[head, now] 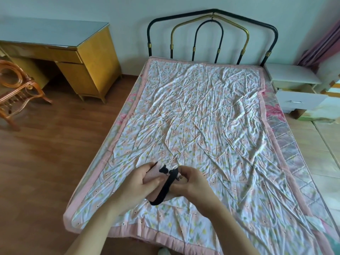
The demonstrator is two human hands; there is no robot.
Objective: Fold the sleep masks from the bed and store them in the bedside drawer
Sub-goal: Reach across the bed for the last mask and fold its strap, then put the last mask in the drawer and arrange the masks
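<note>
A pink sleep mask with a black printed figure and a black elastic strap is held over the near end of the bed. My left hand grips the mask's left part. My right hand pinches its right part, and the strap loops down between both hands. The white bedside cabinet stands to the right of the headboard, its drawer pulled out; what lies inside is hidden. No other mask shows on the floral cover.
A yellow wooden desk with a glass top stands at the far left, a rattan chair in front of it. The black and gold metal headboard backs the bed. Wood floor lies left, tile floor right, a pink curtain far right.
</note>
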